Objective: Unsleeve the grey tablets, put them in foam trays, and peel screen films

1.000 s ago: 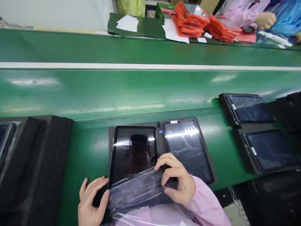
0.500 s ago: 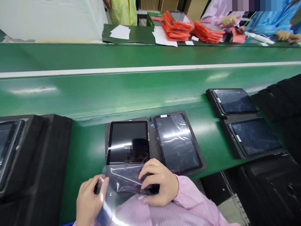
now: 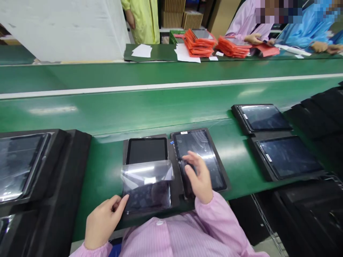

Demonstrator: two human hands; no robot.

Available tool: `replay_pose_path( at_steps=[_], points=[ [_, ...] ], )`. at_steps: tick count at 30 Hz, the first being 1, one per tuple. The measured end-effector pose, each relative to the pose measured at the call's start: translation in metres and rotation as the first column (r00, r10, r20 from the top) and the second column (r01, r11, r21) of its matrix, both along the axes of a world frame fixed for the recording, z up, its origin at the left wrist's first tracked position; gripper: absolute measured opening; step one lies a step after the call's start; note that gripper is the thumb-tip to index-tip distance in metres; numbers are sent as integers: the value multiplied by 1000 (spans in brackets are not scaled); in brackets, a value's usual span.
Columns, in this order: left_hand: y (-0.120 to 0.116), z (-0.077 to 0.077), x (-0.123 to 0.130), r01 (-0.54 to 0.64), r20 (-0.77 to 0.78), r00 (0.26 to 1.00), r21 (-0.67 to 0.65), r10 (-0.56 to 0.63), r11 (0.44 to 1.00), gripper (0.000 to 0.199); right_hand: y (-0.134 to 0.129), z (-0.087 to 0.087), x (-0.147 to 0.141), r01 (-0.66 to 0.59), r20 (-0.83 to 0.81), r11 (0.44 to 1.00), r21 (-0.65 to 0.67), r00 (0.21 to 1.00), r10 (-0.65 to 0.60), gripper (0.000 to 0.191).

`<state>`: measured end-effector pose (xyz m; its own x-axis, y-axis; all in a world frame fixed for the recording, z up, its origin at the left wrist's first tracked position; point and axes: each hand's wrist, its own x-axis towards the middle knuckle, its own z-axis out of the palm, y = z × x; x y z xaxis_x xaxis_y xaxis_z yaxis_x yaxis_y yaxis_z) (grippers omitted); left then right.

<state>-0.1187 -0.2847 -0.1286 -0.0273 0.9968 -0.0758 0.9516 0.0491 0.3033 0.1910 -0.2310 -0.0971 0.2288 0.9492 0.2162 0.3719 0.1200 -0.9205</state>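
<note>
A tablet [image 3: 147, 150] with a dark screen lies on a black foam pad in front of me. Clear film [image 3: 147, 174] covers its lower part, and the film's far end curls up off the glass. My left hand [image 3: 104, 221] is at the tablet's near left corner, thumb tip on or beside the edge, fingers loosely bent and holding nothing visible. Over a second tablet [image 3: 197, 142], with a white label at its top, my right hand [image 3: 200, 180] hovers with fingers apart and nothing in it.
Two more tablets [image 3: 264, 117] rest on foam at the right, near stacked black foam [image 3: 316, 121]. Foam trays [image 3: 77, 160] with tablets stand at the left. Beyond the green bench [image 3: 160, 110] are orange sleeves [image 3: 199, 44], papers [image 3: 142, 50] and several people.
My right hand has left the film and moved up and right over the second tablet. The film, earlier lifted toward me, now lies partly over the screen. The view has tilted up slightly.
</note>
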Motion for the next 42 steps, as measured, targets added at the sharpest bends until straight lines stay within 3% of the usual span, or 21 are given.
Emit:
replay_pose_path(
  at_steps=[2, 6, 8, 10, 14, 18, 24, 28, 30, 33, 35, 38, 42],
  points=[
    [-4, -2, 0, 19, -39, 999, 74, -16, 997, 42, 6, -2, 30, 166, 118, 986, 10, 979, -166, 42],
    [-11, -9, 4, 57, 53, 996, 319, -78, 946, 36, 3, -14, 95, 400, 430, 916, 26, 823, -371, 52],
    [-17, -16, 13, 55, 101, 990, 348, -95, 936, 61, -3, -24, 118, 444, 525, 895, -32, 770, -363, 59],
    [-24, -24, 25, 80, 128, 985, 277, -119, 957, 87, -8, -35, 130, 421, 539, 900, -117, 788, -298, 58],
    [-38, -35, 41, 61, 197, 976, 174, -95, 983, 98, -10, -46, 129, 328, 477, 928, -178, 853, -210, 48],
    [-35, -39, 37, 28, 234, 969, 219, -80, 975, 97, -10, -43, 113, 306, 455, 931, -201, 871, -188, 48],
    [-25, -41, 13, 191, 105, 966, 329, -237, 925, 97, -20, -43, 81, 286, 528, 945, -159, 833, -163, 48],
    [-30, -31, 8, 292, -31, 954, 316, -298, 903, 97, -26, -44, 72, 264, 579, 951, -159, 805, -127, 46],
    [-30, -21, 21, 305, -60, 951, 346, -303, 887, 96, -22, -42, 77, 246, 589, 953, -179, 803, -97, 44],
    [-18, -6, 64, 342, -62, 934, 444, -352, 828, 92, -6, -42, 92, 240, 548, 950, -199, 831, -95, 31],
    [-4, 4, 100, 484, -31, 852, 430, -523, 762, 69, 8, -45, 102, 243, 511, 951, -190, 852, -116, 28],
    [17, 15, 139, 617, 44, 723, 405, -689, 674, 33, 20, -51, 114, 233, 484, 957, -173, 866, -123, 34],
    [35, 24, 150, 695, 114, 621, 379, -776, 612, 33, 19, -57, 118, 221, 451, 963, -157, 883, -129, 35]
  ],
)
